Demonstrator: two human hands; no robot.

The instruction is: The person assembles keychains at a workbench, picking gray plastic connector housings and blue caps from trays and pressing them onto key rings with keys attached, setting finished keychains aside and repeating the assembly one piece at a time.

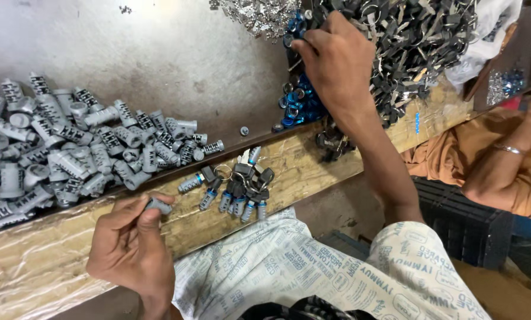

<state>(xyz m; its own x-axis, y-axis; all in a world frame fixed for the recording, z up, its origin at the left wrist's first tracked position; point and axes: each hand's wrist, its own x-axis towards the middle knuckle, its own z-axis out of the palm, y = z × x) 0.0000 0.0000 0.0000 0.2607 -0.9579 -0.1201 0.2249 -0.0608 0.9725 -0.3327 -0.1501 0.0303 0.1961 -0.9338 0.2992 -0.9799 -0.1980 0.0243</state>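
- While the left hand (129,246) pinches a small grey lock cylinder (157,205) between thumb and fingers, it hovers over the near wooden edge (46,255) of the bench, just in front of the person's patterned white clothing (313,266).
- Reaching far forward, the right hand (336,62) has its fingers curled down into a heap of dark-headed keys on rings (419,41); whether it grips one I cannot tell.
- Most of the work surface is a dull grey metal sheet (176,53), scuffed and stained, set behind the pale, worn wooden strip.
- On the sheet's left side lies a big pile of grey cylinders (70,148), tumbled together and touching.
- Near the middle of the wooden strip sits a small cluster of finished cylinders with keys and blue tips (239,186), just right of the held piece.
- Beside the right wrist a scatter of blue rings (301,101) lies on the metal, and a mound of small silvery parts (259,15) rests at the top edge.
- At the right, another person's forearm with a thin bangle (508,149) rests over orange cloth, beside a dark crate (461,213) below the bench.
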